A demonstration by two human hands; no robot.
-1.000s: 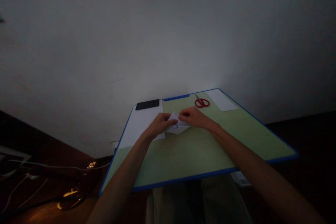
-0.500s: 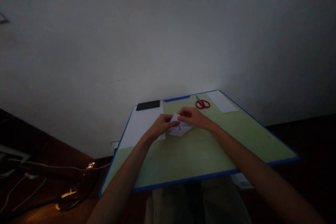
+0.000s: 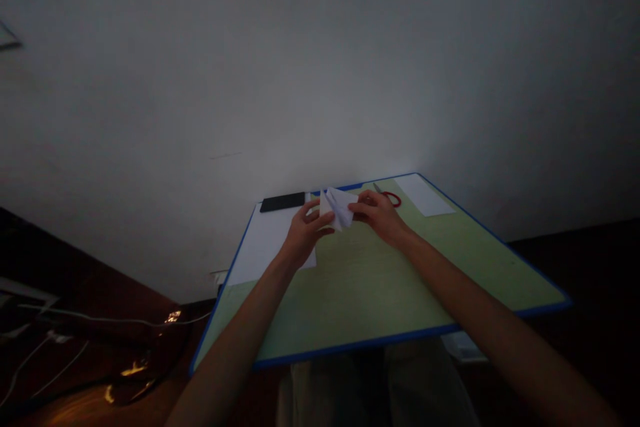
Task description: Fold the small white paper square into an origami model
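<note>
A small piece of folded white paper is held up over the table, with creases and pointed corners showing. My left hand pinches its left side between thumb and fingers. On its right side, my right hand grips the edge in the same way. Just behind my right hand lie red-handled scissors, partly hidden by it. A white sheet of paper lies flat to the left, beneath and beside my left hand.
The pale green table has a blue rim and stands against a grey wall. A black flat object rests on the sheet at the back left. Another white paper strip lies at the back right. Cables run at the lower left.
Both hands have lifted the folded paper up and away from me. It was lower and flatter; now its folds stand more upright. My right hand now covers part of the scissors.
</note>
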